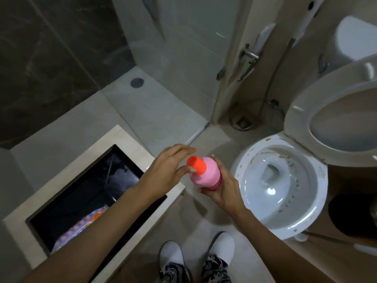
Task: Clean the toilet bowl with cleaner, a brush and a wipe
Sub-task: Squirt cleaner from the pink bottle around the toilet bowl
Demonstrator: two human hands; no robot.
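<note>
A pink cleaner bottle (206,176) with an orange-red cap (196,164) is held in front of me, left of the toilet bowl. My right hand (221,183) grips the bottle's body from the right and below. My left hand (171,168) reaches to the cap, its thumb touching the cap's base and the fingers spread above it. The white toilet bowl (320,193) stands open at the right, with brown stains on its rim and inner wall. Its seat and lid (302,111) are raised. No brush or wipe is identifiable.
A beige-framed bin (126,144) with a dark opening stands at the left and holds colourful packaging (81,227). A glass shower screen (175,58) rises behind. A bidet hose (273,82) and floor drain (241,122) are beyond the toilet. A dark round object (353,215) stands at far right. My white shoes (195,254) are below.
</note>
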